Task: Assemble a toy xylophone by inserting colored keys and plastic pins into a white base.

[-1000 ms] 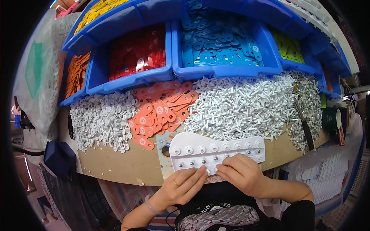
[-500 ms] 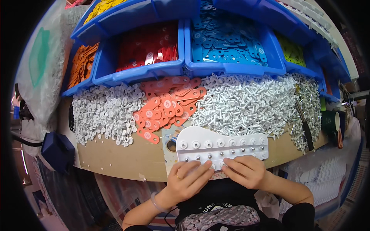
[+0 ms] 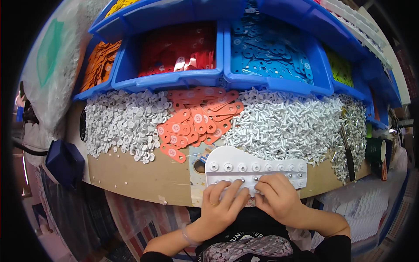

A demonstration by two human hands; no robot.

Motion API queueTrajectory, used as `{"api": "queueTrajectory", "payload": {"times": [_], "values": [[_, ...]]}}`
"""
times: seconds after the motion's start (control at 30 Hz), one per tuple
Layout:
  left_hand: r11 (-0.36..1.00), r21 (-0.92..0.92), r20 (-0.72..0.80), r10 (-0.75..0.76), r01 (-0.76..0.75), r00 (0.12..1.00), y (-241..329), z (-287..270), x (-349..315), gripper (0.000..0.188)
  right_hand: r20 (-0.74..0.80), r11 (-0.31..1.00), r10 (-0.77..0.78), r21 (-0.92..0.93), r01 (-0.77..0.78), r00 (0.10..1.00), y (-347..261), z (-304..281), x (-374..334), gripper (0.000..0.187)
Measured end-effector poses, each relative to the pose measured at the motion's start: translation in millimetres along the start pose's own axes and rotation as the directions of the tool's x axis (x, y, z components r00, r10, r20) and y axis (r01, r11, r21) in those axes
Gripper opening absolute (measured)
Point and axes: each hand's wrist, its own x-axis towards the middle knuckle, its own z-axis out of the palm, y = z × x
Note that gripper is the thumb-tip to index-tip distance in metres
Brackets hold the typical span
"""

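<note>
A white plastic board [image 3: 235,157] with one curved, wider end lies at the front edge of the table. Round white caps [image 3: 243,167] sit in a row along its far side, and metal pins [image 3: 255,179] with shiny round heads stand in a row nearer me. My left hand [image 3: 222,205] is at the board's near edge, fingers bent and tips together. Close beside it, my right hand [image 3: 279,198] is curled with its fingertips pinched over the same edge. Whatever small piece either hand may hold is hidden by the fingers.
Behind the board lie heaps of white round caps [image 3: 126,122], coral number strips [image 3: 198,120], white rivets [image 3: 283,124] and metal pins [image 3: 355,126]. A black-handled tool [image 3: 350,163] rests at right. Blue bins [image 3: 174,81] with coloured strips stand behind; a dark green mug [image 3: 374,150] is far right.
The view has shifted slightly, so the scene sits further right. The fingers of both hands have curled in more, and my right hand covers more of the pin row.
</note>
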Motion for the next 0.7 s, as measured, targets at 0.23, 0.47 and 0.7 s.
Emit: {"api": "queueTrajectory", "payload": {"times": [0.23,0.47,0.7], "values": [[0.998,-0.050,0.028,-0.033,0.035,0.999,-1.6,-0.1,-7.9,0.036,0.088,0.999,-0.026,-0.016,0.028,0.996,-2.3,-6.4,-4.3,0.033],[0.844,0.242,-0.246,-0.424,0.479,0.872,-87.6,-62.1,-9.9,0.020,0.201,0.998,0.018,-0.058,-0.006,0.980,-15.5,-20.0,24.0,0.025],[0.845,0.289,-0.288,-0.371,0.450,0.883,-127.2,-63.0,-15.4,0.016,0.182,0.927,-0.375,0.103,0.361,0.909,-33.5,24.7,102.8,0.018]]}}
